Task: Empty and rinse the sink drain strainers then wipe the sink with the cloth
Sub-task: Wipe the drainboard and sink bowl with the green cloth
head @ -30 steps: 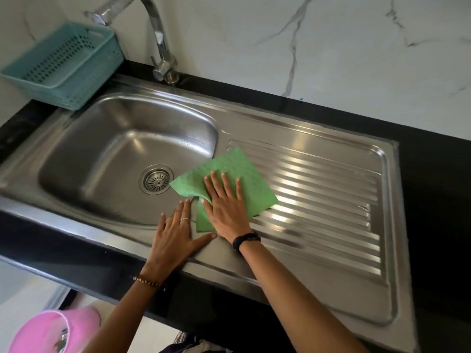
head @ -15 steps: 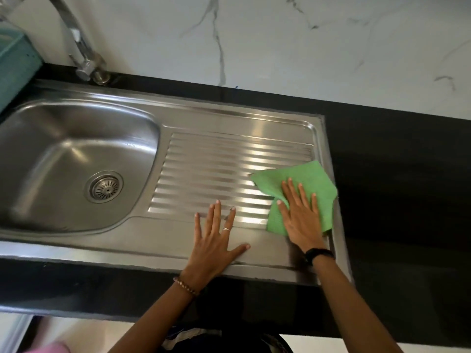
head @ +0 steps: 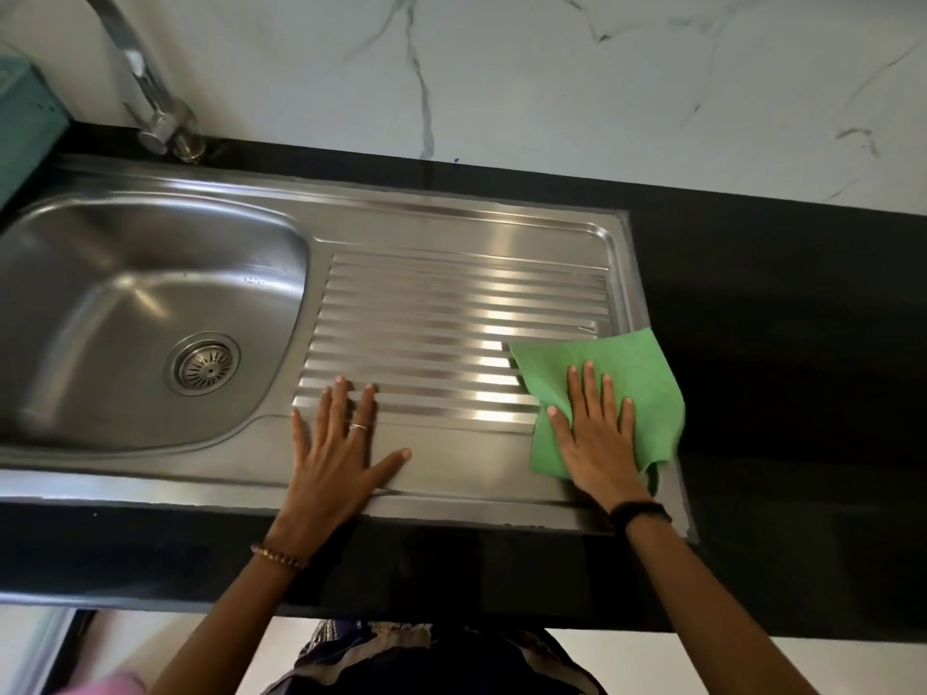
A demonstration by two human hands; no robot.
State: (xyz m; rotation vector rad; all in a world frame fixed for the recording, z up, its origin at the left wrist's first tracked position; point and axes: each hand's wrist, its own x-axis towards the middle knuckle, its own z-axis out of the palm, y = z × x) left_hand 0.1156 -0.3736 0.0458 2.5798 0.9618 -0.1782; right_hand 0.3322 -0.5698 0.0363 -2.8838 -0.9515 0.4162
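Against a white marble-veined wall (head: 552,92), a glossy black tabletop (head: 777,303) is seen, into which a brushed stainless-steel sink (head: 451,223) is set. Its rounded basin (head: 125,293) lies at the left and a ribbed draining board (head: 441,318) at the right. A curved chrome tap (head: 145,92) is mounted behind the basin. A round slotted drain strainer (head: 204,362) is seated in the basin floor. A thin green cloth (head: 647,383), roughly square and slightly creased, is spread over the near right corner of the draining board, one edge overlapping the tabletop. The right hand (head: 597,438) is laid flat on the cloth, fingers spread, pressing it down. The left hand (head: 341,453), fingers splayed and ringed, is pressed flat on bare steel, well apart from the cloth.
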